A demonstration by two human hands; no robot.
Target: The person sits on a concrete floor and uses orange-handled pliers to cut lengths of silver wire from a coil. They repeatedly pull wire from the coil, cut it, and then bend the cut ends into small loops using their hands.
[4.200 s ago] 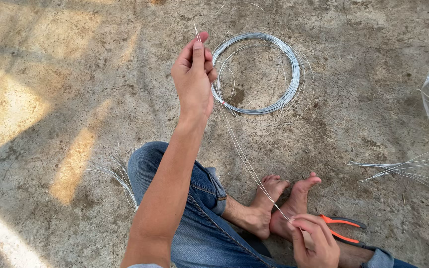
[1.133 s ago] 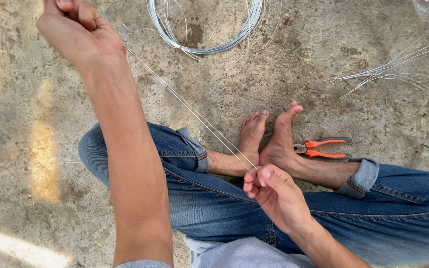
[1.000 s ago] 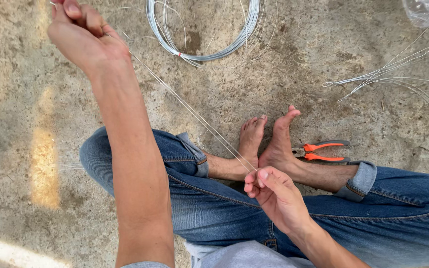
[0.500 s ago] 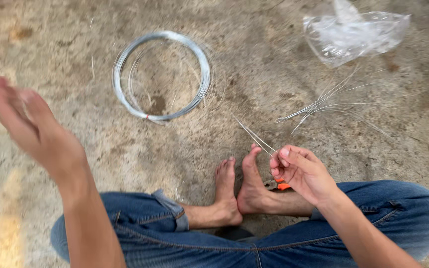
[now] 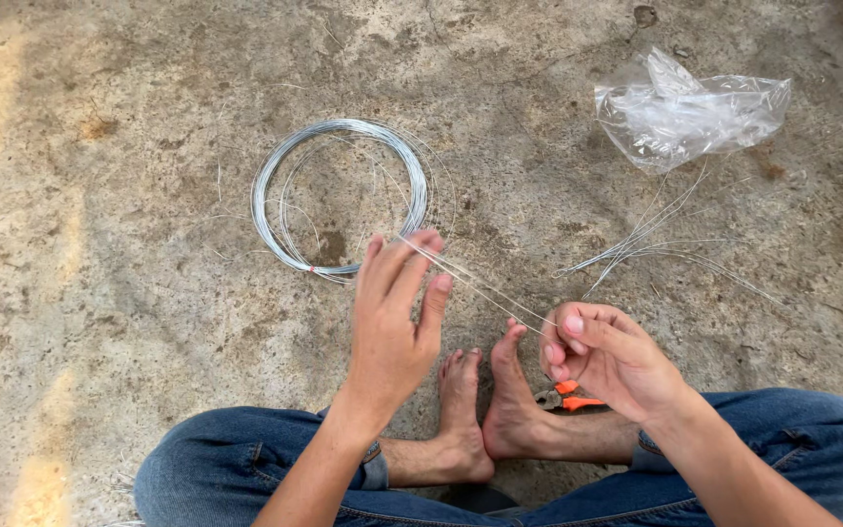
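The right hand (image 5: 609, 359) pinches one end of a thin wire strand (image 5: 480, 285), while the left hand (image 5: 394, 322), fingers loose, touches it nearer the wire coil (image 5: 340, 195) at eleven o'clock. Cut wire pieces (image 5: 656, 249) lie at two o'clock; much coil remains uncut. Orange pliers (image 5: 568, 396) rest by the feet.

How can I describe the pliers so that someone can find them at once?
Start at the person's bare feet on the concrete floor. Just beside them, under the right hand, lie the pliers, mostly hidden. Their orange handles are the only bright colour among the grey wire coil, loose wires and clear plastic bag.
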